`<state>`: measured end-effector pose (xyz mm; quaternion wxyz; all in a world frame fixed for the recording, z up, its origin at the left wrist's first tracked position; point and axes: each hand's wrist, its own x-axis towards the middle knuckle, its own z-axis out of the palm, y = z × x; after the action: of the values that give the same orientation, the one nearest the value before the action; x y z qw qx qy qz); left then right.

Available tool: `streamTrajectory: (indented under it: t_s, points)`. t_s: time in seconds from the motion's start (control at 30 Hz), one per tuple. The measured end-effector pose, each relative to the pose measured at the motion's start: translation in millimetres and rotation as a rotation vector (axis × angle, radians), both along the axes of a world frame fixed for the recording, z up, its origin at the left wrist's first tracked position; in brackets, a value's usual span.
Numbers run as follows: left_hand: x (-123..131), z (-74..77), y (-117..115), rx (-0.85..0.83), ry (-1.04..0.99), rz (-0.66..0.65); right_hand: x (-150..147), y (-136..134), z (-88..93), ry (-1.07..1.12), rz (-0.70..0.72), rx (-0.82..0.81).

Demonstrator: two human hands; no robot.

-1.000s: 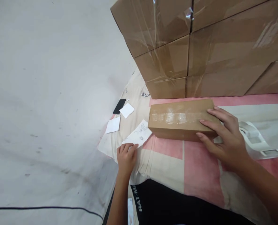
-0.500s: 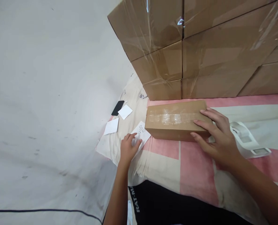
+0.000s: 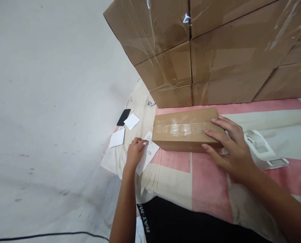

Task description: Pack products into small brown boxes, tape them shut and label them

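Observation:
A brown cardboard box (image 3: 185,126) with clear tape along its top lies on the pink and white cloth. My right hand (image 3: 232,145) rests over its right end, fingers spread across the top and thumb against the front side. By the box's left end is a white sheet of paper (image 3: 148,157) with small printed or drawn marks. Over this sheet my left hand (image 3: 135,152) has thumb and forefinger pinched together. Something small and whitish shows at those fingertips, too small to name.
Large cardboard boxes (image 3: 216,67) wrapped in clear film are stacked behind. A white tape dispenser (image 3: 263,150) stands right of my right hand. Two white paper squares (image 3: 131,121) and a black phone (image 3: 123,117) lie far left, near the pale wall (image 3: 51,101). A black cable (image 3: 51,233) runs low at left.
My left hand's thumb and forefinger, apart before, have closed into a pinch above the sheet. My right hand stays on the box. The whole view has shifted slightly.

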<state>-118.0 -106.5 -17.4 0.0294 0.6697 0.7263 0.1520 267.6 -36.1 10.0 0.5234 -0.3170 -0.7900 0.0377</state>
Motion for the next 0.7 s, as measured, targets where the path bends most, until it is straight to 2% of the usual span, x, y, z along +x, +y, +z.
streamTrajectory:
  t_s: [0.17,0.4,0.5,0.63,0.7]
  points:
    - [-4.4,3.2,-1.8,0.012,-0.052,0.037,0.2,-0.1,0.4,-0.003,0.000,0.005]
    - [-24.6,13.1,7.8,-0.030,-0.137,-0.003,0.9,0.5,-0.1,-0.004,-0.001,0.015]
    - [-37.7,10.4,-12.7,0.007,-0.177,0.085,0.8,0.5,0.0,-0.002,-0.004,0.003]
    - [-55.5,-3.0,-60.0,0.106,-0.203,0.277,0.4,0.6,-1.9,0.002,-0.005,-0.001]
    - [-60.1,-10.5,-79.4,0.111,-0.213,0.308,0.3,0.5,-2.8,0.004,0.008,0.007]
